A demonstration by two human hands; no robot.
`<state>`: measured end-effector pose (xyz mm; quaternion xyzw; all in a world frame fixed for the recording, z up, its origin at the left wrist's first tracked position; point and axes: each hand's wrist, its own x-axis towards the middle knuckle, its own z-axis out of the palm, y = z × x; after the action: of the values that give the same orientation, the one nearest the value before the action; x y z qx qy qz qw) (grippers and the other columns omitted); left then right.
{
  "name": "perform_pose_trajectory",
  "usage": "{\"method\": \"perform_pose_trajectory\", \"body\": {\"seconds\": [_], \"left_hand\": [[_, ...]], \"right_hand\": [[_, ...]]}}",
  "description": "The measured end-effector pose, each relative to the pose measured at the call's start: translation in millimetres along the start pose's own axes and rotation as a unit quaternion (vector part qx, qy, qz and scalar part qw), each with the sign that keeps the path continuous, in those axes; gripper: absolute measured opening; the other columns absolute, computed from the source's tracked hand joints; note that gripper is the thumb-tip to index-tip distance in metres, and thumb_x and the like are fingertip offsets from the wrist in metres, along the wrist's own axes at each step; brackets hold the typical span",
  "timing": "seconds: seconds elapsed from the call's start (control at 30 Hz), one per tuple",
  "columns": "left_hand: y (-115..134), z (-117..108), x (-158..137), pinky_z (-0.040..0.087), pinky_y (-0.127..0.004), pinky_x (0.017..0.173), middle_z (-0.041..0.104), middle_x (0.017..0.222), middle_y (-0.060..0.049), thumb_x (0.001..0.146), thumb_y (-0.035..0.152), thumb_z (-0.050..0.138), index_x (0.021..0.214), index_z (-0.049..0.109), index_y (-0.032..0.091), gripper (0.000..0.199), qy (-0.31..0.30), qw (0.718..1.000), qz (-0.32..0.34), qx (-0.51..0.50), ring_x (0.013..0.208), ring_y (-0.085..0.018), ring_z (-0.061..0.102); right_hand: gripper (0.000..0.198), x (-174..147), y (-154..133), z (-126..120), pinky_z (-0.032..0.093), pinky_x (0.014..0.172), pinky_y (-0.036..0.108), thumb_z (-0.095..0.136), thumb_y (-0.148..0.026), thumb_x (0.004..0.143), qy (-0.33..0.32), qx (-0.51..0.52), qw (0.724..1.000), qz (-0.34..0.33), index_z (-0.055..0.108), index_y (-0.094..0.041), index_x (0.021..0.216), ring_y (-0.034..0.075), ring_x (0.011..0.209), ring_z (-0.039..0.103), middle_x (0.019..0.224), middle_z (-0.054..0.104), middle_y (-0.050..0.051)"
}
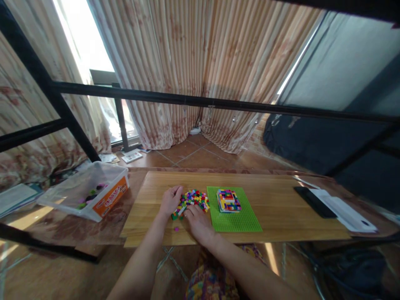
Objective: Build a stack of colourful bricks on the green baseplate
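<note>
Wooden tabletop (278,208) runs longways from left to right. At lower middle, the left hand (171,201) and right hand (198,223) touch a toy brick pile (196,196), widest sideways. Right fingers sit together; I can't tell if either hand pinches bricks. Bare wood lies past the green baseplate's (251,221) right edge.

From my distant seat I am viewing a left hand (171,202) and a right hand (198,221), both bare, with slender forearms (142,262) that are also showing bare skin. Over the lap the person is wearing a loose garment (212,280), its busy print mixing purple, yellow, orange and muted blue-green; blur is hiding the exact motifs from me.
</note>
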<state>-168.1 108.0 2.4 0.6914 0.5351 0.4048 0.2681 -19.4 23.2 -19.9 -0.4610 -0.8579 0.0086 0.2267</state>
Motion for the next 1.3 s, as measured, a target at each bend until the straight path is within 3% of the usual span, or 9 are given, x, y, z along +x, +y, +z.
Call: {"method": "perform_pose_trajectory", "body": {"seconds": [0.37, 0.53, 0.8, 1.03, 1.3], "left_hand": [[-2, 1, 0, 0.047, -0.028, 0.074, 0.070, 0.074, -0.003, 0.092, 0.048, 0.038, 0.075, 0.067, 0.021, 0.044, -0.003, 1.000, -0.008, 0.001, 0.074, -0.017, 0.064], [-3, 0, 0, 0.049, -0.028, 0.074, 0.072, 0.079, -0.004, 0.092, 0.049, 0.038, 0.083, 0.070, 0.020, 0.044, -0.011, 1.000, -0.018, 0.004, 0.077, -0.018, 0.065], [-5, 1, 2, 0.050, -0.028, 0.074, 0.071, 0.077, -0.003, 0.090, 0.052, 0.040, 0.090, 0.072, 0.019, 0.045, -0.016, 0.999, -0.038, 0.007, 0.075, -0.018, 0.065], [-6, 1, 2, 0.052, -0.029, 0.076, 0.073, 0.079, -0.003, 0.089, 0.054, 0.042, 0.097, 0.072, 0.018, 0.047, -0.009, 0.999, -0.053, 0.005, 0.077, -0.018, 0.067], [-6, 0, 1, 0.052, -0.028, 0.075, 0.073, 0.080, -0.004, 0.089, 0.054, 0.044, 0.100, 0.072, 0.017, 0.047, -0.008, 0.998, -0.059, 0.000, 0.076, -0.018, 0.067]], "right_hand": [[0.024, -6, -2, -4, 0.052, 0.086, 0.034, 0.039, -0.009, 0.095, 0.094, 0.110, 0.989, 0.033, 0.060, -0.018, 0.103, 0.020, 0.096, 0.058, 0.099, 0.062, 0.008], [0.031, -7, -2, -3, 0.051, 0.092, 0.033, 0.040, -0.007, 0.093, 0.080, 0.126, 0.987, 0.051, 0.059, -0.018, 0.115, 0.020, 0.102, 0.059, 0.106, 0.062, 0.010], [0.025, -6, -2, -10, 0.050, 0.090, 0.034, 0.038, -0.011, 0.096, 0.070, 0.165, 0.979, 0.096, 0.061, -0.019, 0.103, 0.020, 0.099, 0.062, 0.103, 0.065, 0.010], [0.026, -6, 0, -13, 0.050, 0.086, 0.030, 0.036, -0.017, 0.098, 0.128, 0.245, 0.951, 0.141, 0.061, -0.020, 0.103, 0.017, 0.094, 0.064, 0.098, 0.068, 0.007], [0.021, 2, 1, -17, 0.051, 0.085, 0.032, 0.046, -0.019, 0.094, 0.151, 0.305, 0.918, 0.204, 0.066, -0.021, 0.098, 0.018, 0.091, 0.065, 0.096, 0.071, 0.007]]}}
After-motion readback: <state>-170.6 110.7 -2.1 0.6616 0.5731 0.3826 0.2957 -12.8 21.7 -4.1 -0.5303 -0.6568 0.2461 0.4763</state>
